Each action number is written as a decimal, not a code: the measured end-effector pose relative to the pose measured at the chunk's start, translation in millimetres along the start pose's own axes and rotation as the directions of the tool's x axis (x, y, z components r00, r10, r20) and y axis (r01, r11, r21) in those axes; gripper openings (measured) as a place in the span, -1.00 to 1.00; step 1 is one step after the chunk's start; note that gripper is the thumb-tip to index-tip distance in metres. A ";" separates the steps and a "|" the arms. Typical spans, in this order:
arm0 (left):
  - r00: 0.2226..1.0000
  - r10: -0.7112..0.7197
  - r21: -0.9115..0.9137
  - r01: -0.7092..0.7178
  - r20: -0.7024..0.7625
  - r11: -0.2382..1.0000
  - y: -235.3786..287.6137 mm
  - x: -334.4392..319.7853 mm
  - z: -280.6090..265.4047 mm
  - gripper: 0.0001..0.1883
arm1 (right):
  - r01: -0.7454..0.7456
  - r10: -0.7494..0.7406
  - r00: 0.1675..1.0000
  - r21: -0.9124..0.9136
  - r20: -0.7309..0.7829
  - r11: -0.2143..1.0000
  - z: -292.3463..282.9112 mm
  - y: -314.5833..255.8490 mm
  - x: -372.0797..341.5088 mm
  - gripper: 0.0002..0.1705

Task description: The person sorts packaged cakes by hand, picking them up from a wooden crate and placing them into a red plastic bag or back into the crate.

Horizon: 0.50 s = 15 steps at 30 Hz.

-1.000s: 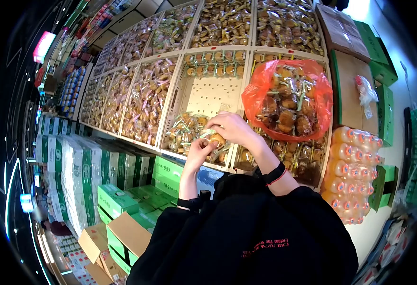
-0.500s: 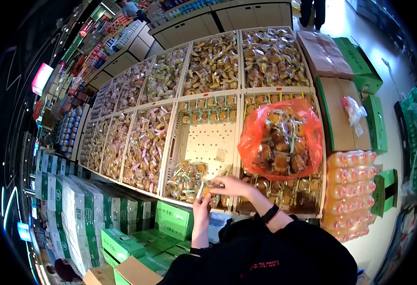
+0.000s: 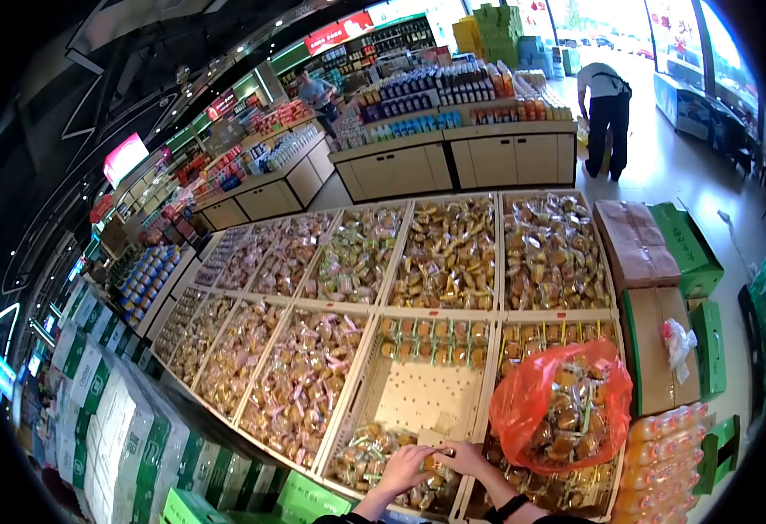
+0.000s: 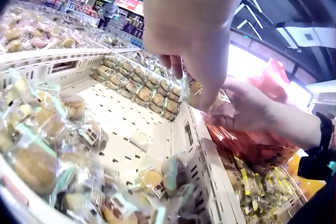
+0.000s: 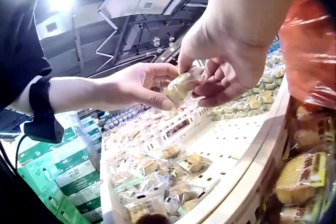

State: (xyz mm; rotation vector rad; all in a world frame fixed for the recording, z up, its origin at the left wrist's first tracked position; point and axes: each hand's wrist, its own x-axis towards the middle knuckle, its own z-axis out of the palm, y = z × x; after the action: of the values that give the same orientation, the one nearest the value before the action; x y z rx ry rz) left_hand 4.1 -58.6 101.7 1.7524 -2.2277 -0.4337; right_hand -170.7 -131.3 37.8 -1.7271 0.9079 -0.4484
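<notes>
Between both hands is a small cake in a clear plastic wrapper [image 5: 180, 87]. My left hand [image 3: 405, 469] pinches one side of it, thumb below and fingers above in the right wrist view. My right hand [image 5: 231, 50] grips the other side with curled fingers. Both hands are raised over the near end of a cream plastic crate [image 4: 126, 124] with a perforated floor. Loose wrapped cakes [image 5: 149, 169] are heaped at the crate's near end, and neat rows of wrapped cakes [image 4: 139, 87] line its far end.
A red plastic bag [image 3: 522, 419] full of wrapped cakes sits on the crate to the right. More crates of packaged cakes [image 3: 304, 375] spread left and behind. Shrink-wrapped orange drink bottles [image 3: 662, 463] and cardboard boxes [image 3: 653, 332] stand at right; stacked cartons [image 3: 130, 437] at left.
The head view has tilted up, so crates and hands appear lower and the aisle beyond shows. Both hands still hold a wrapped cake over the same crate.
</notes>
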 end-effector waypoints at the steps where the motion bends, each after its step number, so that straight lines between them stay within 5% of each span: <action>1: 0.999 0.033 -0.009 -0.033 0.020 0.999 -10.7 13.3 -3.9 -0.42 | -0.054 0.062 0.994 0.091 -0.087 0.994 -2.4 1.3 3.9 -0.63; 4: 0.992 0.024 0.035 -0.029 0.123 0.999 -45.8 54.7 -16.7 -0.49 | -0.120 0.157 0.960 0.165 -0.232 0.979 -16.5 8.9 13.2 -0.57; 6: 0.997 -0.002 0.036 -0.001 0.079 0.999 -87.0 85.2 -16.1 -0.51 | 0.045 -0.130 0.924 -0.236 -0.360 0.971 -16.5 26.7 11.5 -0.63; 10: 0.994 -0.098 -0.057 0.094 -0.056 0.994 -154.6 152.9 -30.6 -0.52 | 0.078 -0.291 0.896 -0.526 -0.335 0.847 8.9 61.5 -1.4 -0.82; 15: 0.971 -0.029 0.155 0.068 -0.237 0.986 -230.5 213.8 -10.5 -0.63 | 0.168 -0.438 0.772 -0.518 -0.460 0.839 16.7 75.9 6.6 -0.92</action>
State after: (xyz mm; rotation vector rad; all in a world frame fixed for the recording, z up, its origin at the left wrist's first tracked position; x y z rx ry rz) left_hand 164.5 -318.4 26.2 1.8344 -2.1069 -0.0500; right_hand -181.7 -135.2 -39.3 -2.2445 1.2139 -1.0934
